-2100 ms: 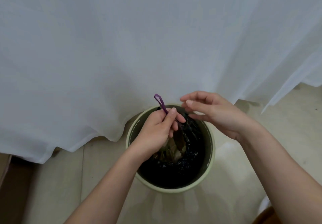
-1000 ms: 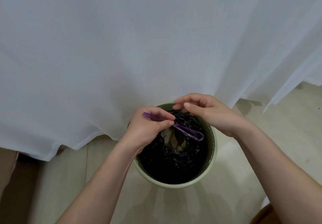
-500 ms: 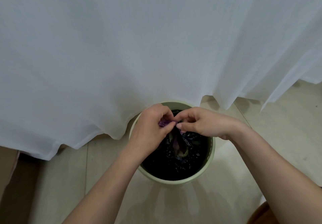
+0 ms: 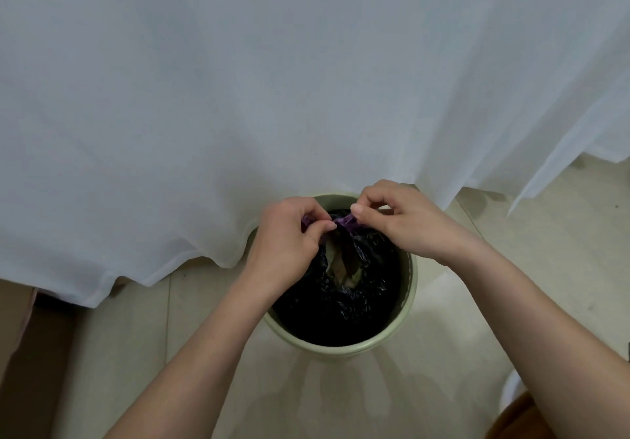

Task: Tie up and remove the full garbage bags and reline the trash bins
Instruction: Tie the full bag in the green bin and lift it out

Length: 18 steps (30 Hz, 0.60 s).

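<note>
Between the left hand [image 4: 289, 234] and right hand [image 4: 402, 220], both pinching the purple drawstring [image 4: 346, 223], the black bag [image 4: 341, 295] is not yet closed, sitting in the bin [image 4: 410, 278].

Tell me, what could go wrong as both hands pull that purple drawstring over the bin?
The thin purple plastic drawstring, pinched by the left hand and right hand, might snap or slip. The crinkly black garbage bag still gapes, so the brown leafy waste could spill when lifted. The round pale green bin might tip.
</note>
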### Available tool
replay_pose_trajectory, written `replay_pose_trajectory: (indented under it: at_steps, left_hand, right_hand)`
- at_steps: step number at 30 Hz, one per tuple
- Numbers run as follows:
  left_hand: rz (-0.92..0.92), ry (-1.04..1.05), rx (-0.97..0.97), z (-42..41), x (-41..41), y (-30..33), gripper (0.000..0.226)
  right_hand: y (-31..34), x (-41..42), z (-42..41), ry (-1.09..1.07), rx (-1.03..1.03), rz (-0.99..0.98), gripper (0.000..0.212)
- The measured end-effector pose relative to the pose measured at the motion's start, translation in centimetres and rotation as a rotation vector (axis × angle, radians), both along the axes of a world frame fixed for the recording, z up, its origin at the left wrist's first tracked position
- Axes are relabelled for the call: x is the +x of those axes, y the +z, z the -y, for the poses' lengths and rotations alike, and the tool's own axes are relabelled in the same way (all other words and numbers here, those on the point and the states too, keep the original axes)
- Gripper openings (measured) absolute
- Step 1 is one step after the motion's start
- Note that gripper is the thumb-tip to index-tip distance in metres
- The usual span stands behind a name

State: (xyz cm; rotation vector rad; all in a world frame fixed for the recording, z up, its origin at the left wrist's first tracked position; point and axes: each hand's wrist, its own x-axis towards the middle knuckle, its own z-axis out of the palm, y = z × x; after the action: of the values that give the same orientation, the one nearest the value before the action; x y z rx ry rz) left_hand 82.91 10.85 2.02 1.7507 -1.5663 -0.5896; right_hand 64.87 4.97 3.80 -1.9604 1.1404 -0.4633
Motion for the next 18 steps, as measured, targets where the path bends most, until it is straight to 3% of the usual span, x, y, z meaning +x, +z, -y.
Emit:
replay_pose_trajectory:
  at_steps: [4,7,9,12,18]
  left_hand:
    - [0.166,0.033,0.166,-0.4,1.4,-0.5,0.028]
    - [0.205,0.047,0.273,-0.9,2.1,-1.4,0.030]
    - [0.201,0.042,0.275,-0.9,2.1,-1.7,0.029]
    - [-0.107,0.022,0.234,-0.4,1.8,-1.5,0.019]
    - [-0.866,-0.113,0.210,0.0,-0.6,-0.9,0.026]
  right_hand:
    - [-0.8,-2.8,1.8,-0.097,-0.158,-0.191,0.018]
    - [-2.0,-4.7,2.3,-0.099,-0.040,-0.346,0.018]
    - [-2.5,-4.9,2.4,-0.138,0.054,-0.279,0.024]
    - [-2.0,-4.5,2.6,-0.259,0.206,0.022,0.028]
    - [-1.0,-1.6,1.3,-0.152,0.678,0.665,0.026]
